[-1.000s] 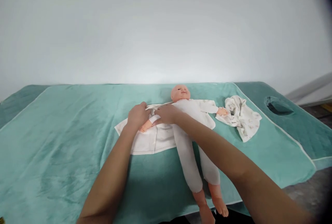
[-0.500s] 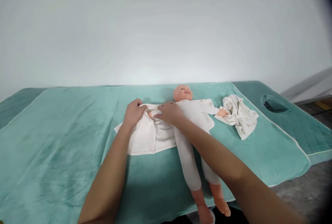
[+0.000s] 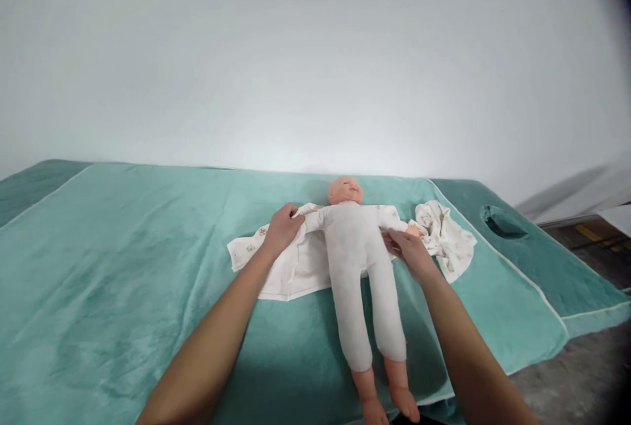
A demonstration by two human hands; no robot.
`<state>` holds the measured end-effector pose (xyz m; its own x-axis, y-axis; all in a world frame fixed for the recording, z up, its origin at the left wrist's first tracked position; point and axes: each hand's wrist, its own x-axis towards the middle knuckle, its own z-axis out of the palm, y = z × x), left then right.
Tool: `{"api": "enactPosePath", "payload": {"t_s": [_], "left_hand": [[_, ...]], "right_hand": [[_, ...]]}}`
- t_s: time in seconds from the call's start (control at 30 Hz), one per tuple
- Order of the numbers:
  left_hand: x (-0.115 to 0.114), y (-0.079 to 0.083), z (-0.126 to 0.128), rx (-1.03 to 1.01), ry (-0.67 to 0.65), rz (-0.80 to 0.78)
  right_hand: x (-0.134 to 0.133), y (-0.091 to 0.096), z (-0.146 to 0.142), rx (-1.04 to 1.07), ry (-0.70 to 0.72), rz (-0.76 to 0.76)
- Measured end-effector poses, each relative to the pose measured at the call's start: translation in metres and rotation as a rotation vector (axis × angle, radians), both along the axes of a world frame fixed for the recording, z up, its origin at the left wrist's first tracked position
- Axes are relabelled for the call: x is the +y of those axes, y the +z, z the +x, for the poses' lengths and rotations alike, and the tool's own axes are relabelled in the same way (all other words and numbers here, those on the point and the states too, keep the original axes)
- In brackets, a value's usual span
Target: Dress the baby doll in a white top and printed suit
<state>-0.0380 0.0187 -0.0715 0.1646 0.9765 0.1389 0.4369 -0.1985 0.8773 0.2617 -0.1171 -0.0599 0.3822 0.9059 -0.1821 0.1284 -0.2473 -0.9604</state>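
A baby doll (image 3: 362,261) with a white cloth body lies face up on a teal towel (image 3: 123,261), head toward the wall. Under it a white printed garment (image 3: 286,264) is spread open, mostly to the doll's left side in the picture. My left hand (image 3: 282,229) is closed on the garment's upper edge beside the doll's arm. My right hand (image 3: 409,251) pinches the garment's other flap at the doll's far arm.
A crumpled white printed cloth (image 3: 446,238) lies right of the doll. The padded table (image 3: 557,261) shows a face hole (image 3: 497,223) at the right. A plain white wall stands behind. Grey floor shows at the lower right.
My right hand left the doll's near arm and crossed over to the flap on the right. The garment front now lies open, baring the doll's cloth chest. The camera shifted.
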Motion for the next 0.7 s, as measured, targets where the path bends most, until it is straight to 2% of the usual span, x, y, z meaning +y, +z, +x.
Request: {"api": "enactPosePath", "payload": {"t_s": [0.1, 0.2, 0.33, 0.5, 0.6, 0.7], "left_hand": [[-0.002, 0.004, 0.001, -0.082, 0.027, -0.027], [-0.002, 0.006, 0.0, -0.146, 0.066, -0.071], [0.0, 0.01, -0.003, -0.227, 0.104, -0.119], [0.003, 0.014, -0.012, -0.422, 0.169, -0.147], [0.011, 0.011, -0.02, -0.501, 0.214, -0.127], [0.017, 0.006, -0.025, -0.554, 0.226, -0.152]], "right_hand": [[-0.001, 0.001, -0.012, 0.197, 0.114, -0.092], [0.015, 0.008, -0.032, 0.293, 0.184, -0.092], [0.035, 0.017, -0.05, 0.35, 0.212, -0.063], [0.05, 0.022, -0.078, 0.381, 0.244, 0.004], [0.064, 0.013, -0.096, 0.419, 0.313, 0.042], [0.077, -0.012, -0.104, 0.497, 0.35, 0.071]]}}
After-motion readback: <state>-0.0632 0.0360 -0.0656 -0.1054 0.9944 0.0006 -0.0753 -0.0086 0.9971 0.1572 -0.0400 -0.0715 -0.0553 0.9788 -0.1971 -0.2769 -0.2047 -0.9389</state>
